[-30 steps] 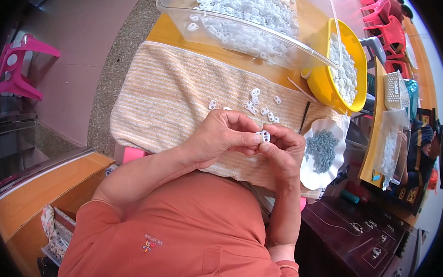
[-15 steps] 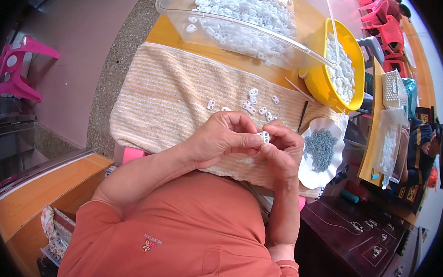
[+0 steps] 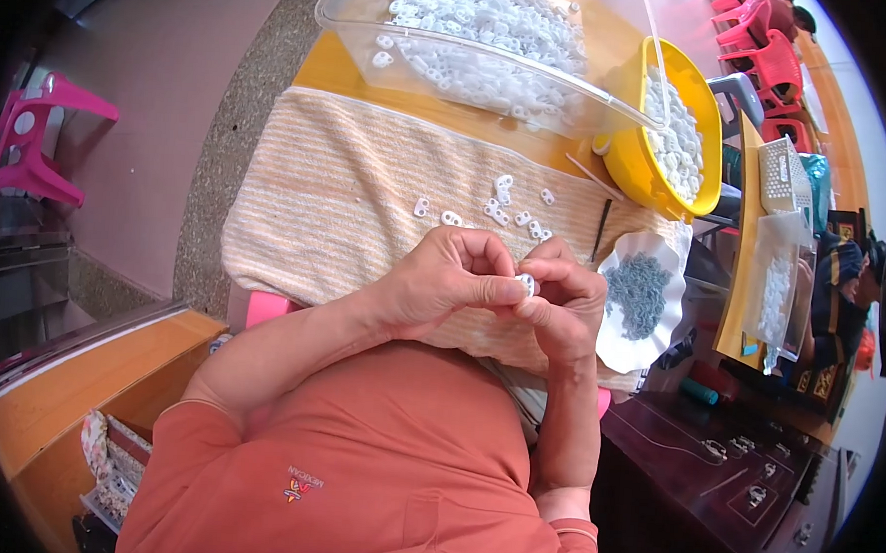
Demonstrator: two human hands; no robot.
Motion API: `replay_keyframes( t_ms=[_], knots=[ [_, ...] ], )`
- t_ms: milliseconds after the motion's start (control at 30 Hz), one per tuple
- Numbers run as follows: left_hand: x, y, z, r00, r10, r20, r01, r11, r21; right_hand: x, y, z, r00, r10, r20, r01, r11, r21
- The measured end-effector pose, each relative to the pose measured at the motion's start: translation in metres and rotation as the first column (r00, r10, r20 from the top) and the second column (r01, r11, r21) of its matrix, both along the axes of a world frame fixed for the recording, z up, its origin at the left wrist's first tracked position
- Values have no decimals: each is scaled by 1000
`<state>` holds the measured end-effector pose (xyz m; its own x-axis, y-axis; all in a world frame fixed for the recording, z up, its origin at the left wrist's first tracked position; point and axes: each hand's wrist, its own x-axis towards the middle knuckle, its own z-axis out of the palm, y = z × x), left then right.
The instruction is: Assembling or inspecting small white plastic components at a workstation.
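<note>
Above the near part of a striped towel (image 3: pixel 337 191), both my hands are closed around one small white plastic piece (image 3: pixel 526 282) with holes in it. My left hand (image 3: pixel 453 279) pinches it between thumb and fingers. From the other side, my right hand (image 3: pixel 568 301) grips the same piece with thumb and forefinger. The fingertips cover much of it. Several similar two-holed white pieces (image 3: pixel 496 212) lie scattered on the towel just beyond my hands. By my right hand stands a white wavy-edged dish (image 3: pixel 616 354) holding a heap of small grey-blue parts (image 3: pixel 640 295).
A large clear bin (image 3: pixel 348 33) full of white pieces stands at the far side. Beside it is a yellow basin (image 3: pixel 626 164) with more pieces. A thin black stick (image 3: pixel 602 231) and a pale stick (image 3: pixel 595 176) lie nearby. A pink stool (image 3: pixel 43 170) is at the left.
My fingers have turned the white piece slightly and cover more of it. Both hands stay nearly in place. The white piece beyond my left hand shows more fully.
</note>
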<state>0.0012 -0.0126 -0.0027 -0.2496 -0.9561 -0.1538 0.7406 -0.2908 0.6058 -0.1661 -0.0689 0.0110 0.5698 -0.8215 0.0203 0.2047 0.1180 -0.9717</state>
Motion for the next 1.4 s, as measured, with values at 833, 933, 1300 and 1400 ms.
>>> replay_keyframes(
  t_ms=[833, 933, 1300, 1400],
  knots=[
    [2, 1, 9, 999, 35, 21, -34, 999, -13, -15, -7, 24, 959, -101, -266, 7, 944, -331],
    [2, 1, 9, 993, 82, 82, -81, 997, -11, -20, -9, 29, 904, -211, -372, 57, 921, -386],
    [7, 1, 11, 962, 227, 155, -230, 973, 0, -14, -25, 47, 855, -439, -275, 157, 726, -669],
    [9, 1, 11, 948, 268, 175, -272, 962, 0, -22, -50, 54, 817, -556, -152, 182, 499, -847]
  ],
)
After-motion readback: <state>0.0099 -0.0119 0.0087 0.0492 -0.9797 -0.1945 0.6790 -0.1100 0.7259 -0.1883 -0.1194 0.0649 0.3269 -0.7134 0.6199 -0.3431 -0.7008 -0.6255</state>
